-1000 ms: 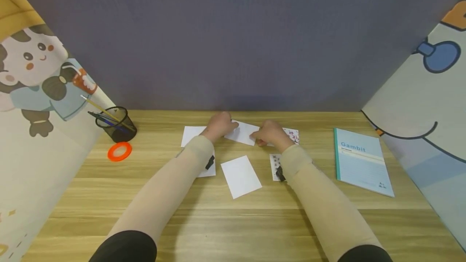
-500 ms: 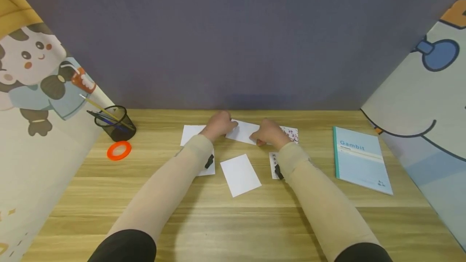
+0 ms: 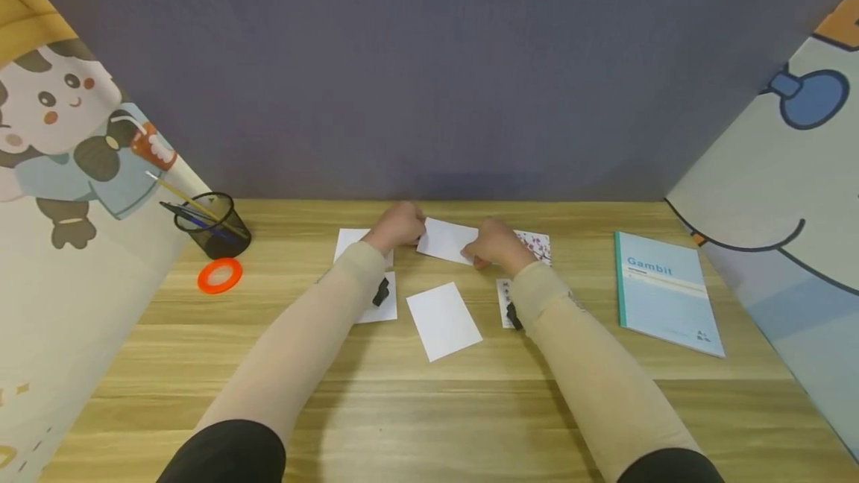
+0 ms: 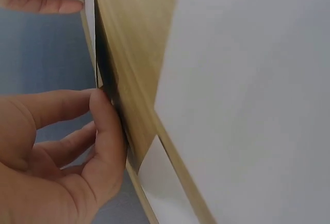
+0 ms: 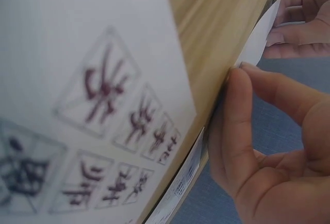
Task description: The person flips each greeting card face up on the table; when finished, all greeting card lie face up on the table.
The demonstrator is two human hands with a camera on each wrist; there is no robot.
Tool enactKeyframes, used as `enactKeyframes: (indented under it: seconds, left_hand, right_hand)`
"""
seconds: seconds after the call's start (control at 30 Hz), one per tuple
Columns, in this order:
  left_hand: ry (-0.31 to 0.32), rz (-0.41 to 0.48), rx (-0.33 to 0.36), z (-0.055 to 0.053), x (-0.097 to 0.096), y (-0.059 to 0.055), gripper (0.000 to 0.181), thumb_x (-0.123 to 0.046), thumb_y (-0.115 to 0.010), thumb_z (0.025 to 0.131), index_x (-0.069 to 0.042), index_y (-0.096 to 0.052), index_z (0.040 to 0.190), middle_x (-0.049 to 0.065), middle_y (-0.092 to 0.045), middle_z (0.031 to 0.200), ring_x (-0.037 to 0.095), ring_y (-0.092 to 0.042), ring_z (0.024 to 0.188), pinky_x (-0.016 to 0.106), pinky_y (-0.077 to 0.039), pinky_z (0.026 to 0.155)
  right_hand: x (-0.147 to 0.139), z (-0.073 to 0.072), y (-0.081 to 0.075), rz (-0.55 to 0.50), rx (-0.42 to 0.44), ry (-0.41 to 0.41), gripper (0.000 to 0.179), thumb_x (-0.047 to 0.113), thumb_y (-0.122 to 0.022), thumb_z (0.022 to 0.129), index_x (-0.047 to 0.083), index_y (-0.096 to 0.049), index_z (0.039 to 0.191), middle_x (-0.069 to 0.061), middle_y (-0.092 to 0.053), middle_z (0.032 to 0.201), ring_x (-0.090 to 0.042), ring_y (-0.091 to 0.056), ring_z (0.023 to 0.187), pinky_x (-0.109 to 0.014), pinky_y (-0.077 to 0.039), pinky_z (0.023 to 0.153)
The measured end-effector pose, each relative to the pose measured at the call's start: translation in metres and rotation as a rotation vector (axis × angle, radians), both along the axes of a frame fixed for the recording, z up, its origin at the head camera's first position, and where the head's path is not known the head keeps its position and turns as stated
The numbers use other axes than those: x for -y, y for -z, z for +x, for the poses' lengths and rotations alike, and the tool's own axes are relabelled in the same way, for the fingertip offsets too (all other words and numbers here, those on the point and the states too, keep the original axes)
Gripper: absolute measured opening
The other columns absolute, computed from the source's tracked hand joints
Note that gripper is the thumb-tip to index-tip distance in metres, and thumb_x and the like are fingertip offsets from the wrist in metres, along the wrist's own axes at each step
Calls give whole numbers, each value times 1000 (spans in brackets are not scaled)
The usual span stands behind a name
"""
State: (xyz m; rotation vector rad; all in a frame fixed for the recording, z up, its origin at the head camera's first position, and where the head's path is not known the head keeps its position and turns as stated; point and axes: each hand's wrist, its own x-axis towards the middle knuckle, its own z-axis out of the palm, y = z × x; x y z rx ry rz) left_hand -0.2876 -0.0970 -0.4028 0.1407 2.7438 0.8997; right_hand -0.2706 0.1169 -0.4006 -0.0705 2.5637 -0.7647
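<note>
A blank white card [image 3: 446,240] spans between both hands near the back of the table. My left hand [image 3: 399,224] is at its left end. In the left wrist view, the thumb and index fingertips [image 4: 98,96] pinch the card's edge. At the other end, my right hand [image 3: 498,242] pinches the card between thumb and index finger, plain in the right wrist view. Beside the right hand lies a card with a red blossom print [image 3: 535,244], partly covered. Under the right wrist sits a card with handwritten characters [image 3: 503,302], mostly hidden by the sleeve.
A blank white sheet [image 3: 444,321] lies askew at mid-table. Two more white papers, one at the back left [image 3: 347,241], lie partly under the left arm. Left stand a mesh pen cup [image 3: 224,241] and an orange ring [image 3: 209,283]; right lies a blue notebook [image 3: 667,297].
My left hand has shifted slightly left, its thumb sliding off the card's face toward the end, so more of the card shows. The right hand has stayed nearly still.
</note>
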Motion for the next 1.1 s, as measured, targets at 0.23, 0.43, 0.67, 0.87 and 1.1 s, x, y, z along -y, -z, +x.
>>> enactKeyframes:
  seconds: [0.23, 0.43, 0.67, 0.87, 1.1]
  left_hand:
    - [-40, 200, 138, -4, 6, 2, 43, 0, -59, 95, 4, -67, 137, 19, -64, 143, 10, -59, 75, 18, -55, 69]
    - [-54, 196, 180, -4, 6, 1, 46, -1, -59, 96, 4, -63, 142, 18, -61, 150, 13, -62, 85, 19, -56, 76]
    - [-71, 138, 156, -1, 2, 0, 12, -1, -58, 95, -4, -68, 101, 7, -64, 104, 11, -55, 73, 18, -50, 67]
    - [-82, 117, 142, -2, 0, 1, 27, 1, -57, 95, -13, -49, 73, -1, -46, 74, 12, -45, 63, 22, -43, 60]
    - [-91, 51, 126, -5, -5, 3, 27, 0, -57, 95, -13, -49, 73, -1, -47, 74, 12, -43, 60, 24, -40, 58]
  right_hand:
    - [0, 2, 0, -2, -25, -3, 27, 23, -74, 98, 5, -69, 78, -3, -68, 65, -14, -53, 60, -30, -49, 68]
    - [-1, 4, 1, -16, -32, 10, 25, 23, -75, 97, 5, -67, 81, -3, -68, 66, -16, -54, 62, -30, -49, 69]
    - [0, 7, 3, -25, -64, 1, 24, 22, -73, 96, 6, -64, 82, -3, -66, 65, -18, -57, 63, -32, -52, 73]
    - [2, 8, 3, 13, -101, -16, 24, 24, -72, 96, 4, -69, 85, -4, -68, 64, -18, -56, 61, -35, -54, 80]
    - [2, 7, 3, 34, -89, -2, 24, 24, -71, 95, 3, -69, 84, -4, -67, 62, -18, -56, 61, -36, -54, 81]
